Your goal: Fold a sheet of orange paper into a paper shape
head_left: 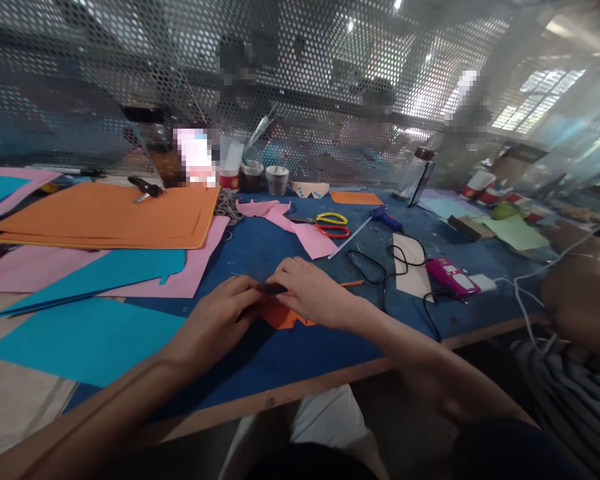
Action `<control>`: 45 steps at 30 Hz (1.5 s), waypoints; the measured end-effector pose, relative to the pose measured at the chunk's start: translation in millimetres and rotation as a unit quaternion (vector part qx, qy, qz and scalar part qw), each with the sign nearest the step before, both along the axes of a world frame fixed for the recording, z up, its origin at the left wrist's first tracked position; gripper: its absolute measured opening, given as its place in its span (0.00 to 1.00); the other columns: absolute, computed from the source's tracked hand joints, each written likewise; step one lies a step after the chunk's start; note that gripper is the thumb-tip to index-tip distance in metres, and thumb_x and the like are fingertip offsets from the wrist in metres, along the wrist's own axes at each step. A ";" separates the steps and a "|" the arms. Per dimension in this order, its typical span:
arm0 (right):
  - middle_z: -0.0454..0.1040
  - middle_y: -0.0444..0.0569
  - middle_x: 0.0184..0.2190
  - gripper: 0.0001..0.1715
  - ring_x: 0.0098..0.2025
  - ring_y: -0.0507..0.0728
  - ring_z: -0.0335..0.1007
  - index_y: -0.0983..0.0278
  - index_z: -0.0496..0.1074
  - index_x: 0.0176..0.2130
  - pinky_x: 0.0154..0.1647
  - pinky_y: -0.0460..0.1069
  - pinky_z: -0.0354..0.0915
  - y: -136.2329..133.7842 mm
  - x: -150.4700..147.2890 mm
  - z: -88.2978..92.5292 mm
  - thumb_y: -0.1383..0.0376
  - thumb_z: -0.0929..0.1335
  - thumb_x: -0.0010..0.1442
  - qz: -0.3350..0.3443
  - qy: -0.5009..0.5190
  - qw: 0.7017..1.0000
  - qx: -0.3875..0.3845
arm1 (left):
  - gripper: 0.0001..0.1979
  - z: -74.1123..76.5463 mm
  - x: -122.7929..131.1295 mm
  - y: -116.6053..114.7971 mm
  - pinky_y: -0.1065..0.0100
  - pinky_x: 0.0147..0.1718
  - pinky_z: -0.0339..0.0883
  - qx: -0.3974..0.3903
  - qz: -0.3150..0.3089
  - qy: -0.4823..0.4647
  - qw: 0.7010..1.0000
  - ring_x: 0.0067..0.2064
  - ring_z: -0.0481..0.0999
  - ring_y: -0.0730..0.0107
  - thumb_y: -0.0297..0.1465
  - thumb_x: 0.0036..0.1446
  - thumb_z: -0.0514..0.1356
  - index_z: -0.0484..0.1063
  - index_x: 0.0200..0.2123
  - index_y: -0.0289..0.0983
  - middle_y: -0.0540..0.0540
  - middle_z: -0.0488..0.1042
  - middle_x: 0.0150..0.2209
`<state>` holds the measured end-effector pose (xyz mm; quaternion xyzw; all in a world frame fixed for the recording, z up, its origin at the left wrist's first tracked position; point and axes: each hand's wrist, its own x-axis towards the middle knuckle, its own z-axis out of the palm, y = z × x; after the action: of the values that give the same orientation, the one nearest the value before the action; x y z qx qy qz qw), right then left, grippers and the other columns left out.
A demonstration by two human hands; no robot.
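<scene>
Both my hands rest on the blue table top (280,253) near its front edge. My left hand (217,320) and my right hand (313,290) meet over a small orange paper piece (280,315) that lies flat on the table. The fingers of both hands are pressed together on its upper edge, where a small dark part (273,289) shows between them. What that dark part is I cannot make out.
Orange sheets (110,213), pink sheets (190,267) and cyan sheets (80,333) lie at the left. Yellow and red scissors (333,225), a blue glue gun (380,217), a black cable (380,267) and a pink device (453,277) lie behind my hands. Another person's arm (580,300) is at the right. Cups (253,177) stand by a perforated screen (300,80).
</scene>
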<state>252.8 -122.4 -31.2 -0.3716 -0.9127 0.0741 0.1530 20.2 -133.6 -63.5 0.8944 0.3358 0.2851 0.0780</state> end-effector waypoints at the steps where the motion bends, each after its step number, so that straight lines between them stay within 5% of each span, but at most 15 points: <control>1: 0.75 0.53 0.49 0.09 0.54 0.60 0.70 0.63 0.75 0.52 0.57 0.55 0.66 -4.7 2.1 2.9 0.68 0.69 0.72 -0.012 0.011 1.000 0.015 | 0.10 0.4 -0.4 -0.8 0.59 0.47 0.74 0.015 -0.002 0.009 1.000 0.47 0.78 0.59 0.26 0.69 0.56 0.78 0.41 0.37 0.42 0.79 0.45; 7: 0.76 0.47 0.41 0.05 0.46 0.56 0.73 0.62 0.76 0.43 0.50 0.51 0.68 -46.8 23.4 10.5 0.69 0.68 0.73 -0.088 0.083 0.992 -0.040 | 0.11 3.2 2.5 -6.9 0.59 0.45 0.74 0.088 -0.032 0.029 0.995 0.46 0.76 0.58 0.25 0.72 0.55 0.78 0.44 0.35 0.41 0.79 0.44; 13: 0.76 0.49 0.44 0.04 0.48 0.59 0.73 0.62 0.75 0.43 0.54 0.55 0.70 -73.6 28.8 -10.2 0.67 0.73 0.68 -0.139 0.086 0.985 -0.052 | 0.12 2.0 20.2 -18.5 0.63 0.49 0.75 -0.016 -0.074 -0.008 0.997 0.49 0.80 0.64 0.25 0.72 0.53 0.77 0.47 0.38 0.44 0.81 0.47; 26: 0.75 0.47 0.40 0.07 0.43 0.57 0.71 0.61 0.70 0.37 0.46 0.53 0.67 -78.2 17.1 -37.3 0.73 0.69 0.65 -0.210 0.190 0.959 -0.001 | 0.06 1.2 41.2 -18.2 0.54 0.47 0.72 -0.126 -0.015 0.037 0.991 0.46 0.75 0.58 0.30 0.68 0.59 0.73 0.36 0.39 0.45 0.76 0.42; 34: 0.73 0.49 0.40 0.06 0.41 0.58 0.70 0.61 0.69 0.36 0.44 0.54 0.66 -79.2 14.7 -34.0 0.72 0.67 0.64 -0.231 0.178 0.956 -0.028 | 0.07 2.0 44.2 -18.2 0.56 0.44 0.70 -0.131 0.014 0.041 0.990 0.44 0.74 0.58 0.28 0.68 0.56 0.72 0.36 0.39 0.45 0.75 0.40; 40: 0.73 0.49 0.39 0.08 0.41 0.58 0.69 0.60 0.67 0.36 0.44 0.54 0.66 -79.3 14.3 -31.8 0.73 0.65 0.65 -0.232 0.186 0.954 -0.026 | 0.10 4.4 44.8 -15.5 0.58 0.46 0.68 -0.146 -0.006 0.008 0.989 0.45 0.75 0.60 0.29 0.71 0.55 0.77 0.44 0.41 0.46 0.77 0.42; 45: 0.73 0.49 0.39 0.07 0.40 0.58 0.69 0.61 0.67 0.36 0.43 0.54 0.66 -78.8 13.9 -30.1 0.73 0.66 0.65 -0.236 0.187 0.953 -0.037 | 0.09 11.6 48.8 -9.7 0.60 0.43 0.67 -0.180 0.013 0.025 0.983 0.44 0.76 0.61 0.30 0.68 0.58 0.79 0.38 0.41 0.48 0.77 0.39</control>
<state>266.6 -201.2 -61.3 -0.5608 -0.7508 0.1379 0.3205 69.1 -143.4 -52.0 0.8684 0.3947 0.1984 0.2253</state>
